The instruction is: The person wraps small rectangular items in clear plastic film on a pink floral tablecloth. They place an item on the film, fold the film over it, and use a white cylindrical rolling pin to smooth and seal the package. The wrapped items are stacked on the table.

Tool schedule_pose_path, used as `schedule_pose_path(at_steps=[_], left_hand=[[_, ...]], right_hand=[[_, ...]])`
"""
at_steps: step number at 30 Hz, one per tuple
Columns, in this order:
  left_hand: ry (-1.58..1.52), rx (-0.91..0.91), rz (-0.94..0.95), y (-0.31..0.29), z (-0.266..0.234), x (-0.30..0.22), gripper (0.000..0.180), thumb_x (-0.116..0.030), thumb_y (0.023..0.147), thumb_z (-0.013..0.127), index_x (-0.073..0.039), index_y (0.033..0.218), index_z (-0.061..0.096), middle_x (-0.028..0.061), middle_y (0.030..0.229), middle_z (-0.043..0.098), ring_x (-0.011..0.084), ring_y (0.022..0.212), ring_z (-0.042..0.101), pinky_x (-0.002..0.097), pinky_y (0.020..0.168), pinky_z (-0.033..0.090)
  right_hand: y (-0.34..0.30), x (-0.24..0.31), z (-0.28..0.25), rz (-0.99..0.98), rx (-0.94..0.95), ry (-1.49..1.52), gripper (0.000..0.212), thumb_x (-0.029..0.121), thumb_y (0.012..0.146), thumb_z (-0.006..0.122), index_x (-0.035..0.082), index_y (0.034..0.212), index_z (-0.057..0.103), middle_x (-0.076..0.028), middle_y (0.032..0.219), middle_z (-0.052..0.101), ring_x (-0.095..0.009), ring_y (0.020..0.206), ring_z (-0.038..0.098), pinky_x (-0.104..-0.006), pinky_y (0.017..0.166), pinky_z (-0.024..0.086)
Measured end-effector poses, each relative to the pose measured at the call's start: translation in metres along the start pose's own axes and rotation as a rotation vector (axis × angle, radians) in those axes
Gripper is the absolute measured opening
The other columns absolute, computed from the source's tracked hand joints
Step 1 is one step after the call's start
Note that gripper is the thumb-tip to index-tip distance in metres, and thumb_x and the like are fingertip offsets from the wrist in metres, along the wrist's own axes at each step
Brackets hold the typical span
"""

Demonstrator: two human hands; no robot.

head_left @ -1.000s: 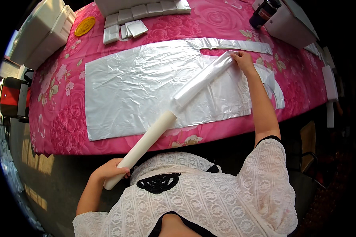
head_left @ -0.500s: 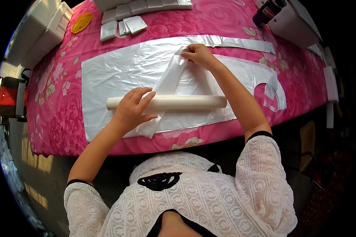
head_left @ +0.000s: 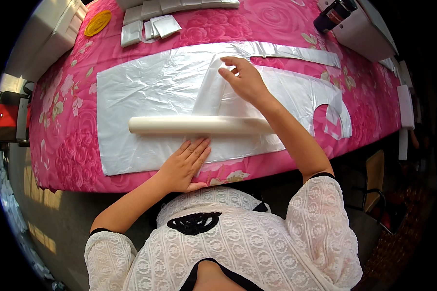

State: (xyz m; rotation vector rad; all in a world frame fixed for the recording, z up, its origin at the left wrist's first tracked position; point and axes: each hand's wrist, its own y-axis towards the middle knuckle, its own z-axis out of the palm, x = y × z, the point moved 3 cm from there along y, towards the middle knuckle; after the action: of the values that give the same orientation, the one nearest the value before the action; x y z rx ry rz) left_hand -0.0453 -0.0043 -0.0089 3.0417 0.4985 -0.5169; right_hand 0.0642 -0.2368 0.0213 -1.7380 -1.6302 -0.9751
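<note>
A white plastic film apron (head_left: pixel 145 82) lies spread over the table, its neck loop at the right and a long strap along the far side. Across its middle rests a white roll (head_left: pixel 179 125), roughly level from left to right. A folded flap of thin film (head_left: pixel 211 94) runs from the roll toward the far edge. My left hand (head_left: pixel 187 162) lies flat with fingers stretched on the film's near edge, just below the roll. Over the flap's far end my right hand (head_left: pixel 243 80) is raised, fingers apart and holding nothing; its forearm covers the roll's right end.
A pink floral tablecloth (head_left: pixel 73 150) covers the table. Several folded white packets (head_left: pixel 153 28) stand at the back, near a yellow disc (head_left: pixel 97 23) on the left. White boxes (head_left: pixel 43 39) flank both back corners, with a dark bottle (head_left: pixel 335 15) at the right one. A chair (head_left: pixel 375 177) stands at the right.
My left hand has come off the roll and moved nearer me, flattening onto the film. My right hand has let go of the film flap and opened.
</note>
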Motion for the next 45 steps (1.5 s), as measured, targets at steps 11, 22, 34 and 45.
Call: schedule_pose_path(at_steps=[11,22,34,45], left_hand=[[0.047,-0.011,-0.097,0.004,0.014,-0.036,0.087,-0.057,0.075,0.052,0.001,0.135,0.029,0.0201,0.143,0.023,0.0322,0.135,0.017,0.0445,0.108,0.016],[0.026,0.026,0.121,0.003,0.017,-0.027,0.076,-0.034,0.068,0.064,-0.006,0.133,0.036,0.0169,0.142,0.027,0.0291,0.134,0.023,0.0465,0.108,0.016],[0.253,-0.092,0.015,0.006,0.039,-0.054,0.051,-0.018,0.083,0.041,-0.009,0.134,0.038,0.0152,0.142,0.030,0.0281,0.133,0.026,0.0448,0.106,0.021],[-0.124,-0.257,0.173,-0.015,0.031,-0.042,0.038,-0.009,0.078,0.052,-0.003,0.116,0.053,0.0155,0.131,0.043,0.0286,0.119,0.045,0.0419,0.099,0.037]], right_hand=[[-0.096,-0.016,-0.025,-0.295,-0.114,-0.558,0.048,0.010,0.073,0.064,0.014,0.120,0.054,-0.010,0.103,0.057,-0.028,0.092,0.053,-0.0392,0.081,0.041],[-0.124,-0.003,-0.038,-0.311,0.214,-0.361,0.052,0.002,0.070,0.065,0.013,0.119,0.055,-0.008,0.110,0.057,-0.028,0.103,0.050,-0.0375,0.090,0.039],[-0.003,0.004,0.032,-0.583,0.112,-0.452,0.049,0.003,0.072,0.063,0.020,0.118,0.056,-0.002,0.115,0.057,-0.023,0.107,0.049,-0.0367,0.096,0.035],[-0.067,0.011,0.030,-0.687,0.496,-0.379,0.052,-0.002,0.066,0.060,0.009,0.116,0.054,-0.008,0.128,0.047,-0.027,0.121,0.041,-0.0378,0.099,0.036]])
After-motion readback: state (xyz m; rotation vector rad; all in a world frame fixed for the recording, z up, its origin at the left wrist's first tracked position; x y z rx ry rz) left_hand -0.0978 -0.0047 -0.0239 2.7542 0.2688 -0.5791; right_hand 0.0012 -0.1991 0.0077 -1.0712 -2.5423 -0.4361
